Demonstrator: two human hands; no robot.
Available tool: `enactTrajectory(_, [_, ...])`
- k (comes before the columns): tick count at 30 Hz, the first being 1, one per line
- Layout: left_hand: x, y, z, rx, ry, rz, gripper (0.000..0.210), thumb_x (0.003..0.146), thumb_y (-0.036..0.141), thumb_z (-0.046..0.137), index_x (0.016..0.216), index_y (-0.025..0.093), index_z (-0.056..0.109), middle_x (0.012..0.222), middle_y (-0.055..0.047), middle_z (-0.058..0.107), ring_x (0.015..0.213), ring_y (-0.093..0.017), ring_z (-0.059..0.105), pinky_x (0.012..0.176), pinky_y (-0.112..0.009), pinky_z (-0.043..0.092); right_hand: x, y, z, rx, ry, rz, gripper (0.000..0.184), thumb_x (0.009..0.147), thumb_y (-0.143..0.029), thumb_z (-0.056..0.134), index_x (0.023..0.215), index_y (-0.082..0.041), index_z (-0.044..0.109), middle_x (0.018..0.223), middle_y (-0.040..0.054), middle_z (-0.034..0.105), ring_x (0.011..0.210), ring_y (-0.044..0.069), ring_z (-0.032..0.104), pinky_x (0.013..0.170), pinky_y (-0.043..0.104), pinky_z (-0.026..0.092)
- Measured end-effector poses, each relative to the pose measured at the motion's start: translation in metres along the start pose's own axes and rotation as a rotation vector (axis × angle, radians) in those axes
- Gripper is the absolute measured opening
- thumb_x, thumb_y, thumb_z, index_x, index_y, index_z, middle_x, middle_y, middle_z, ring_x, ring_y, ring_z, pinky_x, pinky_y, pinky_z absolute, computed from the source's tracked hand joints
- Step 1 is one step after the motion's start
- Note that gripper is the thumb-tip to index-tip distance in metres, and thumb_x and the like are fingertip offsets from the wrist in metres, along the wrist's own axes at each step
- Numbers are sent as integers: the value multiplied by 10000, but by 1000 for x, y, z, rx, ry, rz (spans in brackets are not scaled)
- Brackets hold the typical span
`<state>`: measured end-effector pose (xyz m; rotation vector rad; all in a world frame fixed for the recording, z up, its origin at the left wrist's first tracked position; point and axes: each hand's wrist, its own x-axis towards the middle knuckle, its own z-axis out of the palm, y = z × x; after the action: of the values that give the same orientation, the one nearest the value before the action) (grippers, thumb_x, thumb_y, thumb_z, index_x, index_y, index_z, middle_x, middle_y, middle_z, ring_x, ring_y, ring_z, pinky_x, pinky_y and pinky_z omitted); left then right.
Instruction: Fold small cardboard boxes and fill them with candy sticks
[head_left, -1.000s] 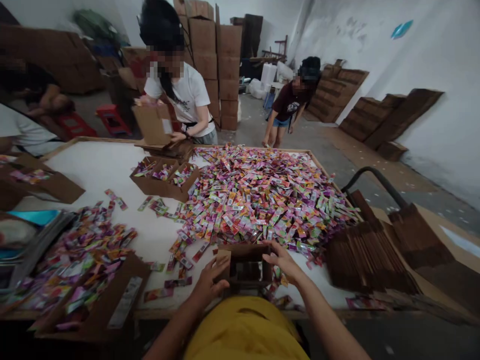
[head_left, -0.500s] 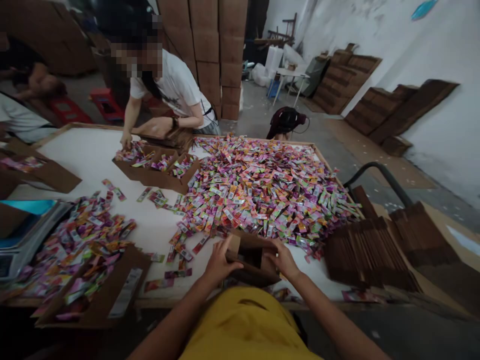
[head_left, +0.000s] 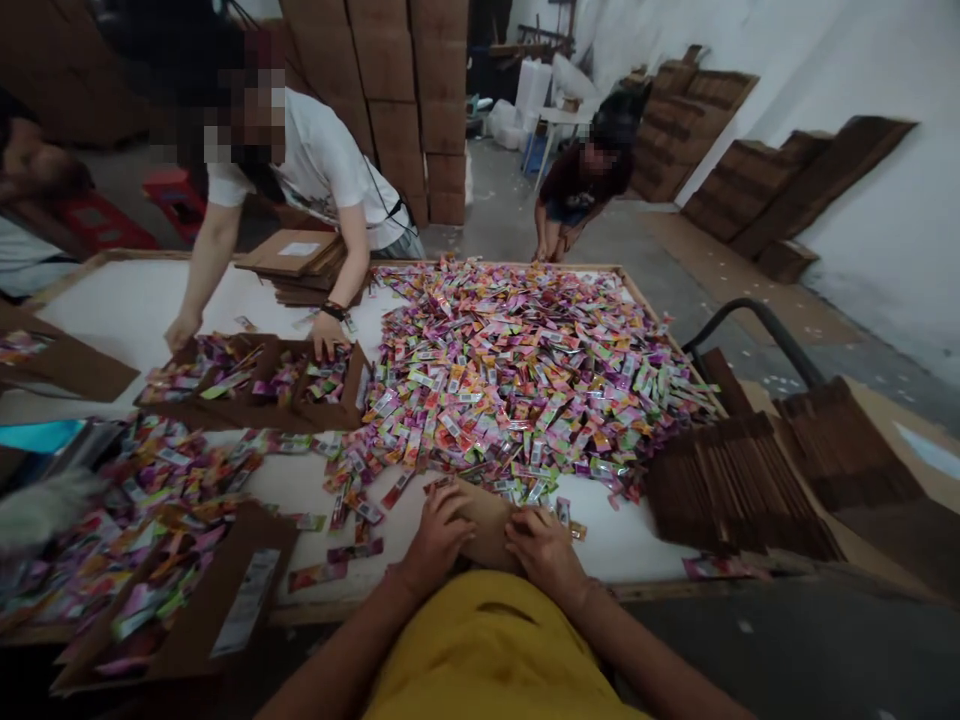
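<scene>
A small brown cardboard box (head_left: 489,525) is at the table's near edge, close against my yellow shirt. My left hand (head_left: 441,528) grips its left side with the fingers curled over the top. On the other side, my right hand (head_left: 541,545) has its fingers bent onto the box's right edge. A plain cardboard face shows between the hands, and the inside is hidden. Just beyond the box lies a big heap of small colourful sachets (head_left: 510,370). A few loose sachets lie beside my right hand.
Across the table a co-worker (head_left: 315,170) has both hands at a divided carton (head_left: 330,400) of sachets. Flattened cardboard (head_left: 739,490) stands at the right. A filled box (head_left: 251,590) sits at the near left, with a blurred gloved hand (head_left: 45,510) behind it. Another person (head_left: 581,185) bends beyond the table.
The box in my hands has turned from showing its open inside to showing a flat face. The co-worker's carton has shifted left and nearer. The far person has risen into view.
</scene>
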<state>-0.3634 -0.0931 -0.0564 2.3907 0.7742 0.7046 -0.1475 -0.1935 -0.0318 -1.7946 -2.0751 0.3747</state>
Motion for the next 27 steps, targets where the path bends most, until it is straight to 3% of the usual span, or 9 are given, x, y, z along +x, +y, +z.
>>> enactTrajectory(4, [20, 8, 2, 231, -183, 8, 145, 894, 228, 567, 844, 181, 695, 1194, -120, 593, 1279, -292, 430, 1166, -622, 147, -4, -3, 15, -158, -44, 41, 249, 890, -217, 639, 1134, -189, 678, 1160, 101, 652, 1204, 301, 488, 1011, 506, 423])
enactTrajectory(8, [44, 9, 2, 206, -416, 211, 502, 879, 393, 589, 1346, 215, 540, 1461, -176, 437, 1401, -335, 315, 1157, -614, 147, -3, -7, 17, -132, -60, 86, 327, 887, -227, 640, 1210, -180, 654, 1242, 121, 621, 1263, 317, 449, 1051, 525, 392])
enactTrajectory(11, [57, 8, -5, 200, -606, 325, 1115, 659, 524, 781, 1557, 242, 182, 1574, -249, 240, 1434, -454, 210, 1102, -699, 116, 6, 4, 4, 105, -26, 98, 239, 904, -232, 600, 1109, -235, 722, 1192, 104, 651, 1218, 289, 506, 1028, 508, 422])
enactTrajectory(14, [60, 8, -16, 232, -641, 239, 1180, 590, 455, 851, 1553, 320, 181, 1547, -245, 299, 1387, -463, 303, 1086, -685, 167, 11, 42, -11, 533, 83, 231, 216, 883, -368, 609, 940, -242, 775, 1101, 95, 700, 1076, 249, 618, 949, 437, 501])
enactTrajectory(17, [33, -5, -34, 106, -410, -235, 1149, 520, 549, 865, 1511, 352, 316, 1497, -208, 388, 1360, -457, 352, 1075, -641, 265, 3, 98, -16, 716, 279, 585, 407, 744, -535, 680, 970, -209, 769, 1072, 121, 725, 986, 277, 667, 907, 464, 527])
enactTrajectory(20, [-32, -30, -55, -248, 145, -905, 1068, 596, 595, 802, 1507, 304, 326, 1381, -158, 529, 1298, -377, 478, 1079, -539, 373, 5, 145, -14, 660, 270, 775, 606, 613, -614, 710, 1026, -172, 749, 1007, 143, 738, 902, 309, 685, 863, 502, 534])
enactTrajectory(22, [-78, -45, -63, -504, 537, -1280, 934, 703, 587, 729, 1497, 335, 308, 1354, -115, 567, 1219, -325, 571, 1022, -494, 460, 31, 163, -14, 603, 203, 704, 679, 626, -638, 687, 1119, -171, 714, 1087, 151, 717, 970, 321, 673, 862, 492, 532])
enactTrajectory(24, [-107, -56, -62, -678, 803, -1537, 824, 771, 558, 683, 1481, 367, 310, 1355, -90, 577, 1130, -297, 638, 944, -478, 526, 83, 168, -15, 515, 172, 533, 725, 685, -650, 652, 1238, -180, 650, 1226, 154, 662, 1128, 326, 615, 941, 482, 494])
enactTrajectory(27, [-99, -70, -45, -881, 924, -1617, 701, 810, 452, 689, 1436, 338, 394, 1332, -81, 608, 1058, -264, 681, 896, -432, 568, 188, 160, -10, 331, 109, 397, 818, 735, -655, 632, 1388, -176, 517, 1399, 157, 542, 1301, 310, 494, 1065, 450, 396])
